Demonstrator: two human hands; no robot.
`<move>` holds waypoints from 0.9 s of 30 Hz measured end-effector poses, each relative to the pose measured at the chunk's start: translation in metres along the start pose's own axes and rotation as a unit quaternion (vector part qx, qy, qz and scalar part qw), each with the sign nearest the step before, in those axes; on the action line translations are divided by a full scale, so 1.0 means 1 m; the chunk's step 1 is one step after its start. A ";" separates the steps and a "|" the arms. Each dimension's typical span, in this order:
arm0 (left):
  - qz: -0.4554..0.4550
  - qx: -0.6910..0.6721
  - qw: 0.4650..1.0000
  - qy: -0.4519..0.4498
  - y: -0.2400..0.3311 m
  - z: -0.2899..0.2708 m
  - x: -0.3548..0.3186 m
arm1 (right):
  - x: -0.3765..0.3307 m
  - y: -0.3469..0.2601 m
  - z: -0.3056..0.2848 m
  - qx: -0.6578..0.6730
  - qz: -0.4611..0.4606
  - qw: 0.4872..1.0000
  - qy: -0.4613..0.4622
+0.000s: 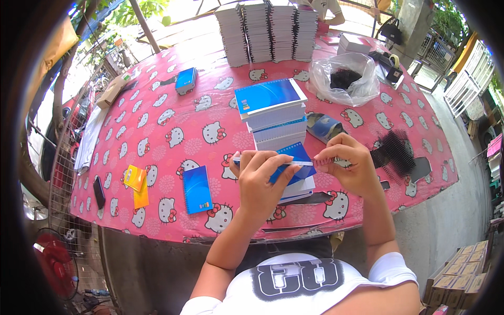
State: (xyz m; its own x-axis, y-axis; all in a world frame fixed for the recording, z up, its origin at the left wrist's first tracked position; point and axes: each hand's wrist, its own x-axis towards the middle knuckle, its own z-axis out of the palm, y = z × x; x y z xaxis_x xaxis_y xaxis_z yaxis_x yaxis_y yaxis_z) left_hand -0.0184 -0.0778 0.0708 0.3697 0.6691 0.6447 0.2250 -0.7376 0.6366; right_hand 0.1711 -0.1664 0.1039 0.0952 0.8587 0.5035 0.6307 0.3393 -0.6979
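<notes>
My left hand (263,176) is closed round a small blue-covered notebook, its white page edge (299,163) turned up toward me. Thumb and fingers press on it from both sides. At the notebook's right end, my right hand (346,157) pinches what looks like a thin dark binding coil, mostly hidden by the fingers. Just beyond both hands stands a stack of blue notebooks (270,97), and more blue-covered sheets lie under the held one. Beside my right wrist is a pile of black spiral coils (396,152).
Tall stacks of spiral-bound notebooks (268,34) stand at the far edge. A clear plastic bag (362,86) holds black coils. Blue notebooks (197,189) and yellow pads (135,178) lie at left, with a dark phone-like object (98,192). A person's arm (336,18) shows at the back.
</notes>
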 end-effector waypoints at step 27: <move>0.045 0.022 0.998 0.026 -0.003 0.001 -0.003 | 0.011 -0.027 0.028 -0.126 -0.014 0.992 0.022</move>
State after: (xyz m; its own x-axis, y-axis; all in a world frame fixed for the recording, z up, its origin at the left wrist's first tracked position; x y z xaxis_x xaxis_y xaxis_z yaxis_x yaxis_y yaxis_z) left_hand -0.0197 -0.0776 0.0664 0.3427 0.6033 0.7201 0.2327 -0.7972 0.5571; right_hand 0.1341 -0.1550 0.1141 0.1045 0.8314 0.5458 0.8056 0.2510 -0.5367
